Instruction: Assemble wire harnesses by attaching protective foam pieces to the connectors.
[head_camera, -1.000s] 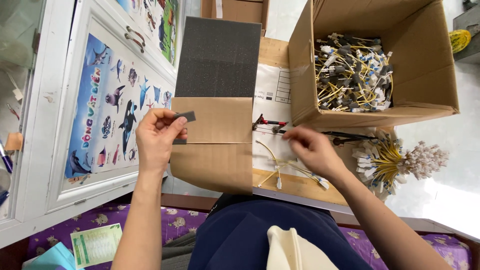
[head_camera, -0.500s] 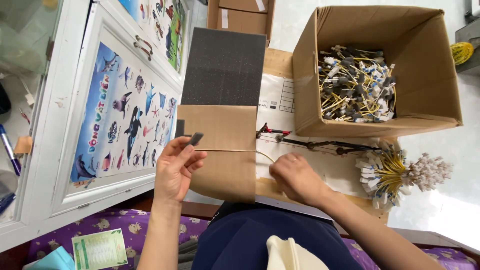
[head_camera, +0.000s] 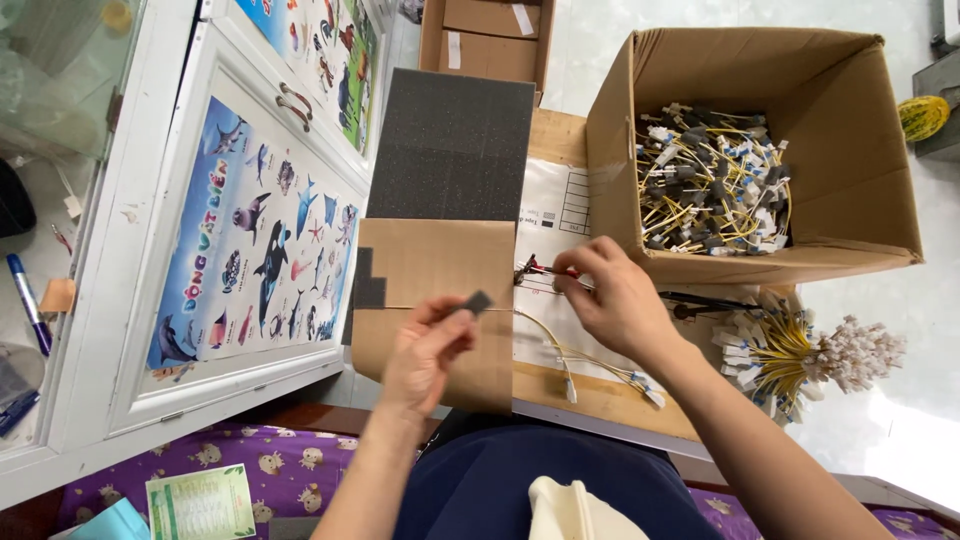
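L hand (head_camera: 425, 345) has lifted, pinching a small grey foam piece (head_camera: 478, 301) over the cardboard sheet (head_camera: 440, 270). R hand (head_camera: 615, 300) moved up from the yellow wires (head_camera: 590, 362), fingers now closed on a red-tipped tool (head_camera: 535, 268), so foam and tool are converging.

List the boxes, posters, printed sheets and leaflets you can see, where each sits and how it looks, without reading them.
Open cardboard box: upper right, brown, full of cables.
Closed cardboard box: top centre, brown, taped.
Sea-animal poster: cabinet door, left, blue.
Printed sheet: bench centre, white, gridded.
Leaflet: bottom left, green and white, on purple cloth.
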